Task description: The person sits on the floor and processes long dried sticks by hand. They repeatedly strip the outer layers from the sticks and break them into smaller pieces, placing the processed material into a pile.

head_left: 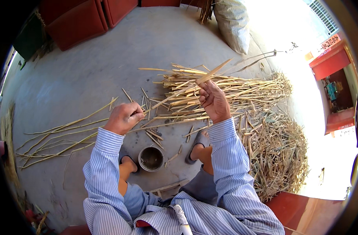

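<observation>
The dry stalk (165,102) is up in the air, slanting between the two hands, over the near edge of a big pile of stalks (241,88) on the floor (92,62). The hands are well apart. The left hand (126,117) is curled like a fist and looks closed around the stalk's low end; the fingers hide just how it grips. The right hand (216,101) pinches the high end with thumb and fingers, and a flat, pale leaf (214,71) sticks out past it.

To do this well, I think a soft but sure pinch is best, because dry stalks can snap if you bend them hard. Hold the stalk straight, with a light pull from both ends. Lift it well over the pile so it does not catch on the others. Watch out for sharp edges on the leaf, as the fingers look bare.

Short bits (154,139) lie just above the round bowl (140,157) between the feet, so be careful not to bump the bowl. A cigarette (183,219) with a long grey end shows down low. Ash could fall, so it should stay far from the dry stalks.
</observation>
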`<state>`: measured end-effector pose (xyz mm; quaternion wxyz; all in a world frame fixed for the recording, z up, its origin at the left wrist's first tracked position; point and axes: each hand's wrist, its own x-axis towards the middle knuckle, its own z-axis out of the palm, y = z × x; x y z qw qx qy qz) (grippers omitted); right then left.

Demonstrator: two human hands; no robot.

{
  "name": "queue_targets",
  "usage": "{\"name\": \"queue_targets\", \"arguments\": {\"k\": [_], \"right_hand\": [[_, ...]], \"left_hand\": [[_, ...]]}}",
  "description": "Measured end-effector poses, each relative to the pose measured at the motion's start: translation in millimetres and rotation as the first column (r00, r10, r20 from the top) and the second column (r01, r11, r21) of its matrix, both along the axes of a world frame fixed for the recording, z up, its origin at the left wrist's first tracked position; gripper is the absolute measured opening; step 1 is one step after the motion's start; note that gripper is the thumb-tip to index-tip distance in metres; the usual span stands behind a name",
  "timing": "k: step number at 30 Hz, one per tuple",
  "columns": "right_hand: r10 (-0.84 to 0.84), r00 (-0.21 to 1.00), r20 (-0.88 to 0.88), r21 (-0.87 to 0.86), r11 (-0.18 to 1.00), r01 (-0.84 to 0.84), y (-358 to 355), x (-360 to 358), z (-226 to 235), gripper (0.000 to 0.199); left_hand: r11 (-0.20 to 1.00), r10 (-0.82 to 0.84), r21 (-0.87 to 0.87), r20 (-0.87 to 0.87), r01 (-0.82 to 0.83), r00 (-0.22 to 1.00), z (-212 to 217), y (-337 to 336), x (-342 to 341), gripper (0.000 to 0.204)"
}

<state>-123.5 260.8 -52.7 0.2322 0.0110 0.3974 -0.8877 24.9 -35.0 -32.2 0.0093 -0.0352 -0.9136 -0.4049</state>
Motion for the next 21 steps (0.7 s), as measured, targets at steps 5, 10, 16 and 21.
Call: {"name": "queue_targets", "arguments": {"k": [5, 10, 16, 21], "right_hand": [[-0.032, 0.99, -0.136, 0.313, 0.947, 0.074, -18, 8, 7, 0.017], [0.129, 0.988, -0.083, 0.402, 0.912, -0.085, -55, 39, 4, 0.022], [0.208, 0.966, -0.152, 0.451, 0.884, -0.12, -65, 49, 7, 0.027], [0.18, 0.957, -0.228, 0.435, 0.898, -0.065, -64, 46, 5, 0.03]], "left_hand": [[0.989, 0.014, 0.143, 0.08, -0.026, 0.997, -9, -8, 2, 0.014], [0.971, 0.106, 0.215, -0.008, -0.102, 0.994, -22, 25, -9, 0.016], [0.983, 0.146, -0.054, -0.349, -0.175, 0.926, -24, 44, -12, 0.014], [0.958, 0.098, -0.165, -0.581, -0.235, 0.808, -27, 42, -14, 0.013]]}}
